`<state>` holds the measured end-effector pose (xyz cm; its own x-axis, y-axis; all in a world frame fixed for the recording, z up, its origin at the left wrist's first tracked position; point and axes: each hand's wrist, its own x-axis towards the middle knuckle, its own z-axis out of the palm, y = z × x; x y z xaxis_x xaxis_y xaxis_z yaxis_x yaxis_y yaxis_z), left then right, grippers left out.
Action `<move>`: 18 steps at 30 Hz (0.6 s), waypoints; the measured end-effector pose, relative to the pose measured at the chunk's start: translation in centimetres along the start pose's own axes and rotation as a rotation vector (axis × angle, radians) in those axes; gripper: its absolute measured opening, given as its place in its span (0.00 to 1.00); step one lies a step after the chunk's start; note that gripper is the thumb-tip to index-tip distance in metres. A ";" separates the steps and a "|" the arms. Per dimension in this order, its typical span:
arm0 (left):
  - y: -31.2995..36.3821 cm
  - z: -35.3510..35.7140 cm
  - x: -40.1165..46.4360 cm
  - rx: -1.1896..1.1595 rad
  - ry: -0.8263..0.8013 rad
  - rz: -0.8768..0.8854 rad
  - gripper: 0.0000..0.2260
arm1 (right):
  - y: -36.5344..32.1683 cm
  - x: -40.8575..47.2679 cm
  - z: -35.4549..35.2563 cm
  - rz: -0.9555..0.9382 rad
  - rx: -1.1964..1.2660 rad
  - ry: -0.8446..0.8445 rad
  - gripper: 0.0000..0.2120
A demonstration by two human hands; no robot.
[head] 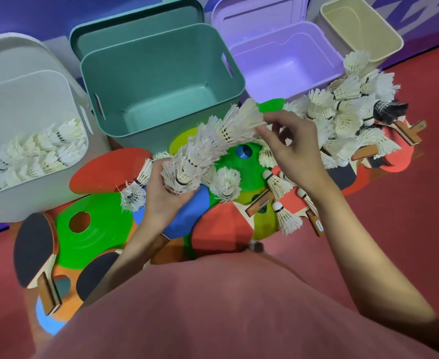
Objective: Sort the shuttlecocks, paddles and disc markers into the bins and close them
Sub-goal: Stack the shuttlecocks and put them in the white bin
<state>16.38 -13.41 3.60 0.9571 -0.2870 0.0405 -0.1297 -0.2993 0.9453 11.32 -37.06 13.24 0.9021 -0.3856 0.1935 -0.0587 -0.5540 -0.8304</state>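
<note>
A curved stack of nested white shuttlecocks [208,143] hangs over the pile on the floor. My left hand [166,200] grips its lower end and my right hand [293,143] pinches the feathers at its upper end. The white bin [32,81] at the left holds several shuttlecocks. The green bin [161,81] and the purple bin [285,63] are open with nothing inside. A heap of loose shuttlecocks [348,112] lies at the right. Red and black paddles [223,229] and green, blue and orange disc markers [96,239] lie mixed beneath my hands.
Lids stand behind the bins, the green lid [135,29] and the purple lid [260,14]. A beige bin [360,29] lies tipped at the far right. Red floor [394,229] stretches to the right. My pink shirt fills the bottom of the view.
</note>
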 end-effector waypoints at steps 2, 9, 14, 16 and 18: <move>0.1 -0.2 -0.1 -0.008 0.013 0.004 0.24 | -0.2 0.3 0.1 0.025 0.093 0.004 0.05; -0.1 -0.3 -0.5 -0.023 0.087 0.030 0.23 | 2.0 0.3 -0.7 0.140 0.270 0.213 0.06; -0.2 -0.3 -0.8 -0.042 0.095 0.026 0.24 | 7.7 -3.1 0.9 0.372 -0.140 -0.072 0.08; -0.5 -0.5 -1.1 -0.065 0.087 -0.001 0.24 | 8.7 -4.8 2.5 0.229 -0.291 -0.280 0.14; -0.8 -0.8 -1.3 -0.071 0.088 -0.017 0.25 | 9.0 -5.8 4.1 0.042 -0.393 -0.446 0.20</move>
<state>15.43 -12.09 3.06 0.9784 -0.2008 0.0493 -0.0974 -0.2371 0.9666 7.31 -36.77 2.49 0.9830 -0.1134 -0.1442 -0.1756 -0.8095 -0.5602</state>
